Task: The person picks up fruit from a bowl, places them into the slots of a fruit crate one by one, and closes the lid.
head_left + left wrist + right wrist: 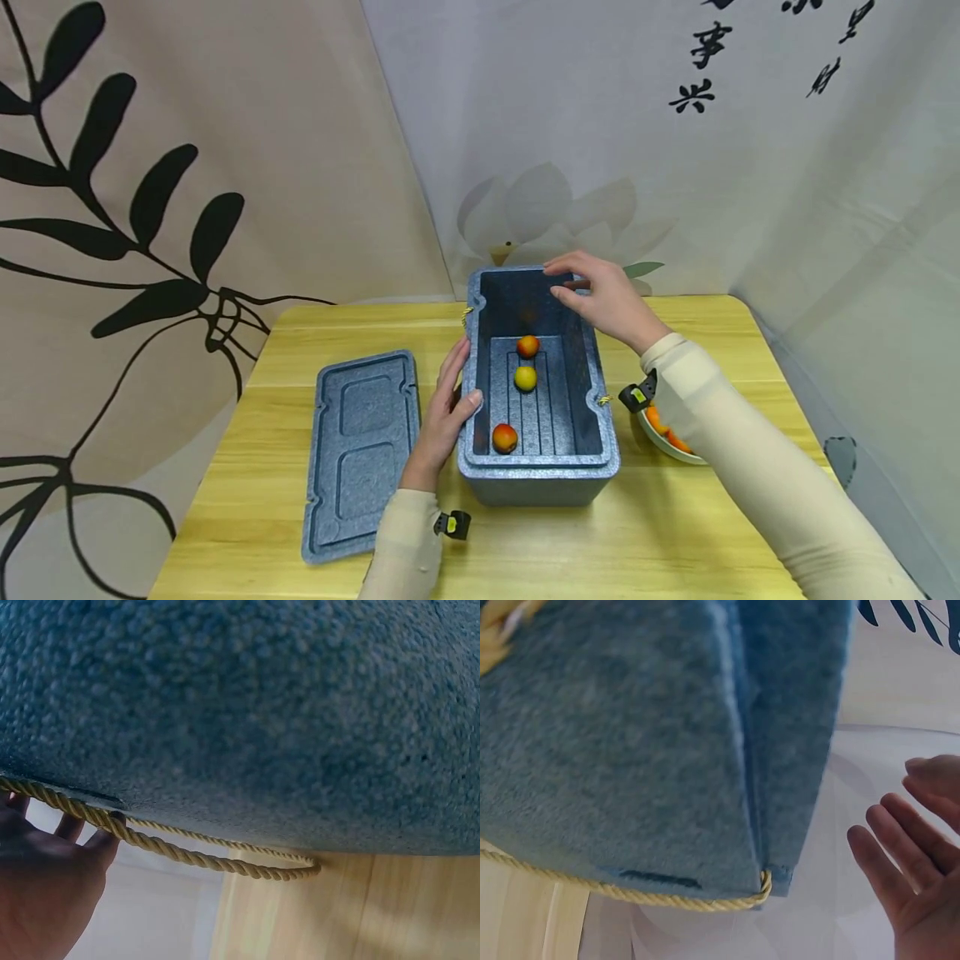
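Observation:
A blue-grey foam box [536,461] stands open on the table, with two red-orange fruits [505,438] and a yellow fruit [526,379] on its ridged floor. My left hand [446,417] rests against the box's left side, thumb at the rim. In the left wrist view its fingers are beside the gold rope [187,857] that runs along the box. Over the far right corner of the box is my right hand [603,298], fingers loosely bent with nothing between them. The right wrist view shows these fingers [885,862] spread beyond the box wall.
Left of the box lies the foam lid [360,450], with two shallow recesses. A bowl [678,454] of orange fruits stands at the right, partly hidden under my right forearm. Behind the wooden table [540,550] hangs printed cloth [300,125].

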Available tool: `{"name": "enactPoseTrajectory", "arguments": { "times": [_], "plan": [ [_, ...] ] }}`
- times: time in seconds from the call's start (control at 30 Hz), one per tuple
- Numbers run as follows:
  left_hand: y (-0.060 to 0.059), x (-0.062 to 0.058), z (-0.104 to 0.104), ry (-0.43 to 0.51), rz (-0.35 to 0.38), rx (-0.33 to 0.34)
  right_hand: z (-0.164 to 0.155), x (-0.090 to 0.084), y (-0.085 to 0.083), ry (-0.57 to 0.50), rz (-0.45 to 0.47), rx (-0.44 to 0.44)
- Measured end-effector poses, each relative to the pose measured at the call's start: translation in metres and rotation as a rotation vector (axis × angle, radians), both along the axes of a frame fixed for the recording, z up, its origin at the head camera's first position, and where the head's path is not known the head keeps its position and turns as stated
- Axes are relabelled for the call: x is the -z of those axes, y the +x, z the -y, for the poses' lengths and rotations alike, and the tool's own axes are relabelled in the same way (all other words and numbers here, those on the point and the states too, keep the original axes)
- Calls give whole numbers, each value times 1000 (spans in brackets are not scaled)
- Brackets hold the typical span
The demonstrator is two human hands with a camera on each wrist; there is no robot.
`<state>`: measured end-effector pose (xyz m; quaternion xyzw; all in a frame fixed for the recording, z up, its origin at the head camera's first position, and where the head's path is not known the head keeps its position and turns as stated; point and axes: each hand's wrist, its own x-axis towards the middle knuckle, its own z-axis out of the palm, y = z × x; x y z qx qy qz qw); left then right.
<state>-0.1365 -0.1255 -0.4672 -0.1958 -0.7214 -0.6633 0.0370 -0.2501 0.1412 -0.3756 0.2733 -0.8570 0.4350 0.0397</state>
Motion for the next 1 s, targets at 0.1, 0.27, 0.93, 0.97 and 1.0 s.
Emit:
{"name": "enactPoseTrajectory", "arguments": {
  "times": [0.1, 0.27, 0.93, 0.97, 1.0],
  "plan": [
    [4, -9, -1, -17, 22, 3, -4, 2, 2, -13, 7, 14],
    [6, -11, -2, -12, 27, -3, -11, 5, 5, -15, 40, 39],
    [-8, 26, 0, 59, -8, 7, -74, 32, 25, -100, 68, 207],
    [-9, 26, 0, 63, -5, 7, -77, 35, 27, -104, 74, 216],
    [-9, 26, 0, 66, -4, 9, -81, 38, 29, -103, 78, 226]
  ]
}}
